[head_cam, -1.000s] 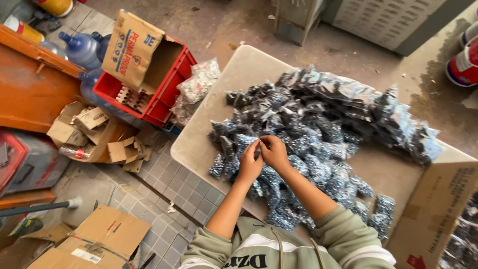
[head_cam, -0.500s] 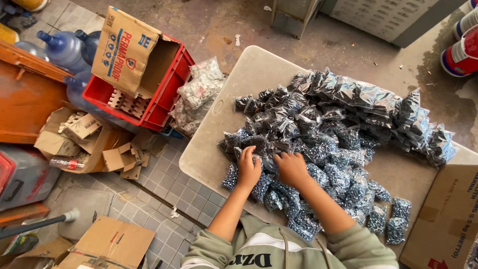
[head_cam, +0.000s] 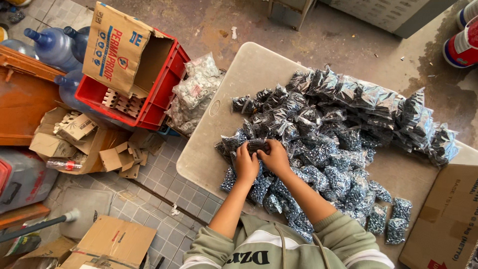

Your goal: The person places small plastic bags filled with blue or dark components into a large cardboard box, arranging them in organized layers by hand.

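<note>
Comparing this moment with half a second ago, you have drawn both hands together at the near left edge of the heap, where before they rested apart on separate packets. Your left hand [head_cam: 246, 167] and right hand [head_cam: 275, 158] now close on one small packet of dark screws [head_cam: 257, 145], fingers curled narrow over its ends, thumbs hidden beneath. The packet sits just past your fingertips, touching the neighbouring bags. That reads as one packet singled out from the pile and gripped by both hands.

Beyond and to the right of your hands, the heap of clear screw packets [head_cam: 338, 129] covers most of the beige folding table [head_cam: 239, 74]. More packets lie beneath your forearms and trail toward your right elbow. A brown carton [head_cam: 445, 219] stands at the right of your right arm. Well left of your left hand, off the table, a red plastic crate [head_cam: 159, 99] holds an open cardboard box [head_cam: 124, 50]. A bag of white parts [head_cam: 196, 89] leans between crate and table.
</note>
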